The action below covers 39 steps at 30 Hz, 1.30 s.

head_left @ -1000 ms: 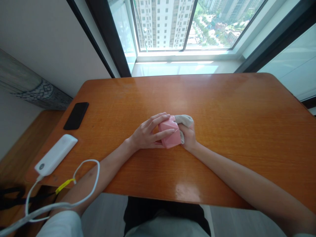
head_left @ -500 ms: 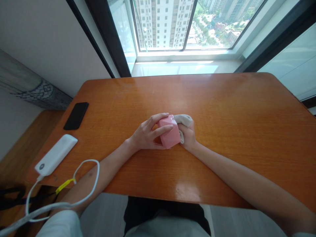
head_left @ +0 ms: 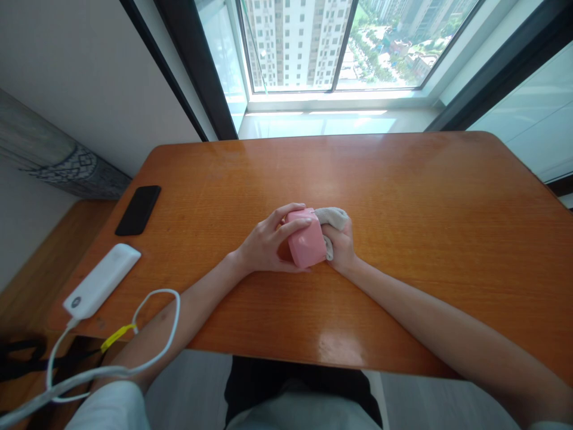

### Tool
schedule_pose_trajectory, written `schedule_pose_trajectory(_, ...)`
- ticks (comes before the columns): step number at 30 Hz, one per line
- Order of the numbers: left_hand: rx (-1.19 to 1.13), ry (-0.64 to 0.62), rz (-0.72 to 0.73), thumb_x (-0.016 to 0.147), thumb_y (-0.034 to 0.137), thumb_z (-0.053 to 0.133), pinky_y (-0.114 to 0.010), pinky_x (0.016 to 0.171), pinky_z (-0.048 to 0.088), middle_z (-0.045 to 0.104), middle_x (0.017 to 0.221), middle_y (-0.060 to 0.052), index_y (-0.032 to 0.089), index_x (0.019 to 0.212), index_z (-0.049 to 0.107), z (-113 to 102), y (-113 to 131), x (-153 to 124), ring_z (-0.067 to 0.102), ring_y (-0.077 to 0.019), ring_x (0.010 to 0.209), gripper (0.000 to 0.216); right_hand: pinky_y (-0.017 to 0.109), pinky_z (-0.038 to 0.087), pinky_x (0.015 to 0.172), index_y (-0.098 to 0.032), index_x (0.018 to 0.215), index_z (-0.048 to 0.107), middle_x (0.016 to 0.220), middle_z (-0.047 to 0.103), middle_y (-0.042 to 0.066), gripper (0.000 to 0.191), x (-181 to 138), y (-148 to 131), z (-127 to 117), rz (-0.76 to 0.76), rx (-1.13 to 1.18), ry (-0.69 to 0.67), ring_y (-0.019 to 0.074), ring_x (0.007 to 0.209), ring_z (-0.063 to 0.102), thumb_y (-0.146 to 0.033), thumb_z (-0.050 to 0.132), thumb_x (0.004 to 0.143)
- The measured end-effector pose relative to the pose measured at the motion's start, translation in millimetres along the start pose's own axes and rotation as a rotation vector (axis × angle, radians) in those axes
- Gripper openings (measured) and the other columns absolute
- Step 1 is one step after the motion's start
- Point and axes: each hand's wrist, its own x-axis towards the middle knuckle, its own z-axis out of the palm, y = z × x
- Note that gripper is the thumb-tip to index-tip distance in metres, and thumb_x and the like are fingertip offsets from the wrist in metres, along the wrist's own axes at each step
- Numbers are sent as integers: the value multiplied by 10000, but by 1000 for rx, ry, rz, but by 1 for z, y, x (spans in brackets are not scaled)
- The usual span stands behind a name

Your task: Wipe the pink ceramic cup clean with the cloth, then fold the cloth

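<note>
Two hands are meeting at the middle of the worktop (head_left: 403,197), a little nearer its near edge than its far edge. The left hand (head_left: 264,245) is closing around a pink box (head_left: 308,245), fingers lying over its top face and thumb tucking below, so that the box is tilting on one edge rather than sitting flat. The right hand (head_left: 342,251) is gripping a bunched grey cloth (head_left: 331,218) and pressing it against the right side of the box.

Judging progress: the cloth is contacting one side only, and the top and front faces are showing bare and unmarked. Which faces are finished cannot be told, since no dirt or moisture is showing on any of them. The work appears to be mid-course, with both items in hand.

Both forearms are resting low and converging from the near edge. Near the left edge, a black phone (head_left: 138,209) and a white power bank (head_left: 102,279) are lying well apart from the hands, with a white cable (head_left: 156,334) trailing off the near left corner.
</note>
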Motion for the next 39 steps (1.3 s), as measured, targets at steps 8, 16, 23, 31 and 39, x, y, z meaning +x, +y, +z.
schedule_pose_trajectory(8, -110, -28, -72, 731, 733, 977, -538, 1080, 678, 537, 1622, -226, 297, 1673, 442, 0, 2, 2, 692, -396, 1416, 1167, 285, 426, 554, -226, 597, 658, 625, 565, -16, 187, 0, 0, 0, -3, -17, 17, 138, 607, 478, -291, 729, 757)
schedule_pose_trajectory(16, -245, -24, -133, 692, 661, 1033, -558, 1162, 620, 551, 1608, -209, 301, 1679, 445, 0, 2, 4, 652, -400, 1451, 1204, 302, 445, 562, -236, 619, 677, 642, 579, -10, 164, 0, 0, 0, -22, -50, 28, 152, 617, 494, -307, 710, 763)
schedule_pose_trajectory(23, -329, -23, -202, 703, 651, 1029, -523, 1156, 607, 613, 1542, -185, 273, 1662, 457, 1, 3, 5, 656, -375, 1424, 1179, 300, 397, 542, -234, 578, 632, 603, 534, -25, 195, -2, 2, 0, -26, -20, 34, 140, 587, 448, -276, 719, 748)
schedule_pose_trajectory(31, -413, -70, -324, 710, 595, 1030, -486, 1113, 607, 641, 1511, -155, 297, 1636, 459, -1, 6, 5, 700, -340, 1327, 1128, 288, 376, 519, -232, 577, 635, 591, 552, -35, 182, -2, 3, 0, -14, 17, 36, 128, 562, 453, -226, 717, 740)
schedule_pose_trajectory(39, -566, -132, -448, 681, 616, 1042, -477, 1118, 572, 643, 1527, -117, 342, 1618, 464, -2, 4, 4, 685, -346, 1322, 1135, 267, 339, 496, -218, 558, 628, 566, 528, -46, 165, -3, 2, 0, 3, 22, 44, 104, 530, 426, -239, 711, 699)
